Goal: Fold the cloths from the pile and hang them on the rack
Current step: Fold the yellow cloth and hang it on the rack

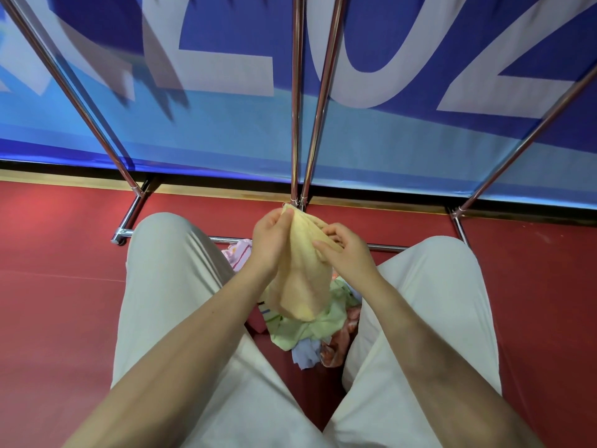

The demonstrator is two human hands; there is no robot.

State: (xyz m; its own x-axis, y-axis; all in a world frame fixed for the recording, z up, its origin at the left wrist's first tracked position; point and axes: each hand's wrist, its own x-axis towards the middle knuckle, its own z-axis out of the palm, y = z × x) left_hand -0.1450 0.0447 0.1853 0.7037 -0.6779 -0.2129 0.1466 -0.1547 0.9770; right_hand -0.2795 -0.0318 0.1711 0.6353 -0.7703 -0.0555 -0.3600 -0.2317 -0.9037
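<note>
A pale yellow cloth [302, 279] is held up between the knees, hanging in a bunched, tapering fold above the pile of cloths [310, 331] on the red floor [64, 253]. Its top edge is pinched by the left hand [271, 240], whose fingers are curled round the upper corner, while its right side is gripped a little lower by the right hand [347, 253], thumb and fingers closed on the fabric. In the pile, a light green cloth [307, 324] is seen on top, with a pink striped cloth [239, 253] to the left. The legs are clad in light beige trousers [168, 286]. Beyond the hands, the chrome rack [295, 124] stands on the floor before a blue banner with large white letters [226, 59]
</note>
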